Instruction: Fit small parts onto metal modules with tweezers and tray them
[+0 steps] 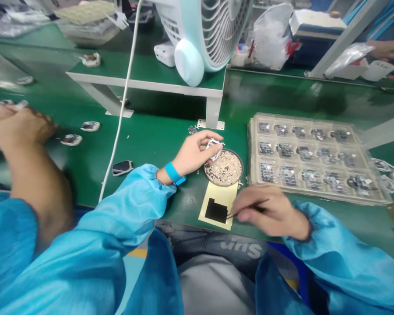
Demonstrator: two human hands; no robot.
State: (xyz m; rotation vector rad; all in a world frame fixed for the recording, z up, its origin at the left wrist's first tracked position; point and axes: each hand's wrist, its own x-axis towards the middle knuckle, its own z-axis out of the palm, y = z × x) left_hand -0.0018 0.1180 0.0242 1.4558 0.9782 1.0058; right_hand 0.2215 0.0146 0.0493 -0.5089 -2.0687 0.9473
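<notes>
My left hand (197,151) is closed around a small white plastic frame (214,148), held just above the back left rim of a round dish (228,168) full of pale and dark bits. My right hand (271,210) pinches dark tweezers (230,215). Their tips reach the right edge of a black sticker (216,211) on a pale yellow sheet (204,214). That sheet lies on the green table in front of the dish. Whether the tips grip the sticker's edge, I cannot tell.
A clear tray (302,192) of small electronic parts stands at the right. A fan (190,52) sits on a raised green shelf (144,72), with a white cable (120,118) running down. A co-worker's arm (33,153) is at the left, near several small devices (71,139).
</notes>
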